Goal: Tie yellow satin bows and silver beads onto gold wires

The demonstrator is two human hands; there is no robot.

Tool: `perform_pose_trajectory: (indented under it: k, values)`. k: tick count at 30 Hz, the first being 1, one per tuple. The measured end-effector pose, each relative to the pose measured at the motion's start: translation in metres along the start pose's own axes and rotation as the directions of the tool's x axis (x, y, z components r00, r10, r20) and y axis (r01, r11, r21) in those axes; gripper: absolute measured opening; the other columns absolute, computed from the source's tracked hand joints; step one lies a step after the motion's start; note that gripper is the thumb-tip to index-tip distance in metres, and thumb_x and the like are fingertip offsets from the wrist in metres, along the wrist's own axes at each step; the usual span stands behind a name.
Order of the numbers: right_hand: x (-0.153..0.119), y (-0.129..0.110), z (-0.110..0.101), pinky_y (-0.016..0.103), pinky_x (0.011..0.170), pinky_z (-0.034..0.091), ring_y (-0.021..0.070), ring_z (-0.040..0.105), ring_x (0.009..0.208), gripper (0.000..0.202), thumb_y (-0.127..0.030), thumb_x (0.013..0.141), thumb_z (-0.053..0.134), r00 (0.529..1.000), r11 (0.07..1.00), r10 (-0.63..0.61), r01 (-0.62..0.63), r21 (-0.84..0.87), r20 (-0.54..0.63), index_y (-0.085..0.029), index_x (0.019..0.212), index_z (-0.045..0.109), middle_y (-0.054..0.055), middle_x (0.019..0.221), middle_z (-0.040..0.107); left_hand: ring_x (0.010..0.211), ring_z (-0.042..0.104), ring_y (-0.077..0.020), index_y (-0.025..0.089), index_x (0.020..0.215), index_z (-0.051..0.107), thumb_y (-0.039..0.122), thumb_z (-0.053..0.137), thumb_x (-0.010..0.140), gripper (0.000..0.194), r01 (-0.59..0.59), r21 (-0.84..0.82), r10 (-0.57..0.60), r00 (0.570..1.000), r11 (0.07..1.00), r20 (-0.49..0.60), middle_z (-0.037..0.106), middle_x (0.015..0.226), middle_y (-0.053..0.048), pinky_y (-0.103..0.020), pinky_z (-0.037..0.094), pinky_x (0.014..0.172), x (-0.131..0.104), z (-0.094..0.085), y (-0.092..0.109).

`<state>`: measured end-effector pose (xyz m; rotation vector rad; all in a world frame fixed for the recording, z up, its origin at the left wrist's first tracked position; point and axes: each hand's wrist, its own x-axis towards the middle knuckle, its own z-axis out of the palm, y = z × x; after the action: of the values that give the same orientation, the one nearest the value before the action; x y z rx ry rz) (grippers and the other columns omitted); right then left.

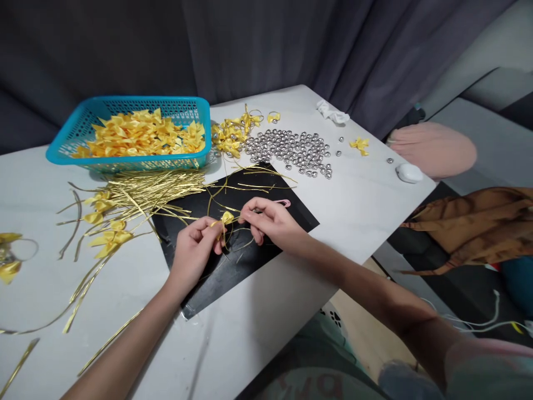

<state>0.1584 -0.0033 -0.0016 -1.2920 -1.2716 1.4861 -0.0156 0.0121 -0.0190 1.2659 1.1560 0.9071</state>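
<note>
Over the black mat (250,266), my left hand (197,241) pinches a small yellow ribbon flower (227,218) from its left side. My right hand (268,219) has thumb and fingertips pressed together just right of the flower, on a thin gold cord that runs from it. Loops of gold cord hang below the flower, over the mat. A pink clip (283,203) lies behind my right hand. Beyond my left hand, a pile of gold cords (154,191) spreads on the white table (266,328).
A blue basket (129,163) of yellow ribbon pieces stands at the back left. Silver beads (291,150) and finished-looking yellow flowers (231,133) lie behind the mat. A crumpled tissue (332,113) and a white mouse-like object (409,173) sit near the right edge.
</note>
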Motion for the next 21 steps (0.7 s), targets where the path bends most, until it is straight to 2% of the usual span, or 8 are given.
perform_pose_trajectory:
  k: [3,6,8,10,13,16,18,21]
  values:
    - [0.003,-0.003,-0.002,0.020,0.043,0.034,0.0043,0.040,0.042,0.016,-0.027,0.094,0.043,0.999,1.000,-0.016,0.017,-0.005,0.046,-0.018,0.082,0.046,-0.003,0.072,0.053,0.041,0.045,-0.0075,0.020,0.054,0.057,0.023,0.058,0.078,0.024,0.003,0.019,-0.003,1.000,1.000,0.006,0.051,0.041,0.006,-0.018,0.038,0.048,0.000,0.000,0.000]
    - [0.006,-0.008,-0.010,0.020,0.046,0.028,0.0047,0.035,0.047,0.012,-0.024,0.091,0.049,0.966,0.928,-0.256,0.236,-0.289,-0.033,-0.017,0.081,0.048,-0.005,0.069,0.046,0.039,0.042,-0.0068,0.019,0.054,0.058,0.024,0.059,0.077,0.024,0.010,0.034,-0.010,1.000,0.999,0.012,0.051,0.041,0.006,-0.018,0.036,0.046,0.001,0.000,-0.001]
    - [0.005,-0.014,-0.017,0.021,0.048,0.026,0.0064,0.034,0.051,0.012,-0.025,0.092,0.050,0.932,0.828,-0.362,0.322,-0.459,0.001,-0.017,0.082,0.051,-0.005,0.063,0.042,0.038,0.041,-0.0065,0.019,0.055,0.060,0.024,0.058,0.077,0.023,0.013,0.038,-0.014,1.000,0.999,0.009,0.052,0.041,0.005,-0.018,0.035,0.045,0.001,0.000,-0.001]
    - [0.004,-0.021,-0.024,0.022,0.048,0.024,0.0074,0.035,0.052,0.015,-0.028,0.093,0.048,0.938,0.804,-0.337,0.330,-0.495,0.079,-0.017,0.084,0.051,-0.006,0.060,0.039,0.038,0.041,-0.0065,0.018,0.059,0.062,0.025,0.057,0.078,0.021,0.014,0.037,-0.014,1.000,0.999,0.002,0.052,0.041,0.006,-0.018,0.035,0.045,0.002,0.000,-0.001]
    - [0.002,-0.025,-0.027,0.021,0.046,0.022,0.0064,0.033,0.051,0.017,-0.030,0.093,0.049,0.965,0.863,-0.201,0.255,-0.436,0.166,-0.016,0.083,0.052,-0.006,0.059,0.038,0.038,0.041,-0.0066,0.018,0.060,0.062,0.025,0.057,0.078,0.020,0.015,0.034,-0.015,1.000,0.999,0.000,0.051,0.040,0.006,-0.018,0.036,0.046,0.002,0.000,-0.001]
    - [0.003,-0.019,-0.022,0.019,0.045,0.025,0.0035,0.035,0.049,0.013,-0.027,0.089,0.056,0.992,0.924,-0.081,0.110,-0.366,0.093,-0.015,0.094,0.053,-0.005,0.071,0.048,0.038,0.041,-0.0066,0.019,0.056,0.059,0.025,0.057,0.077,0.023,0.019,0.037,-0.019,1.000,0.999,0.006,0.051,0.041,0.005,-0.018,0.036,0.045,0.001,-0.001,-0.001]
    - [0.005,-0.013,-0.017,0.018,0.043,0.028,0.0022,0.037,0.047,0.016,-0.025,0.086,0.058,0.995,0.957,-0.009,0.036,-0.289,0.095,-0.014,0.098,0.053,-0.003,0.077,0.052,0.038,0.040,-0.0066,0.019,0.056,0.059,0.026,0.057,0.077,0.022,0.022,0.039,-0.022,1.000,0.999,0.006,0.052,0.042,0.005,-0.018,0.035,0.044,0.001,-0.001,-0.001]
    - [0.007,-0.007,-0.013,0.018,0.041,0.024,0.0023,0.033,0.043,0.013,-0.027,0.088,0.056,0.993,0.969,-0.032,0.059,-0.238,0.116,-0.014,0.087,0.057,-0.004,0.068,0.051,0.038,0.040,-0.0068,0.018,0.058,0.059,0.026,0.057,0.077,0.020,0.026,0.041,-0.026,1.000,0.999,0.006,0.053,0.044,0.005,-0.019,0.034,0.043,0.001,-0.001,0.000]
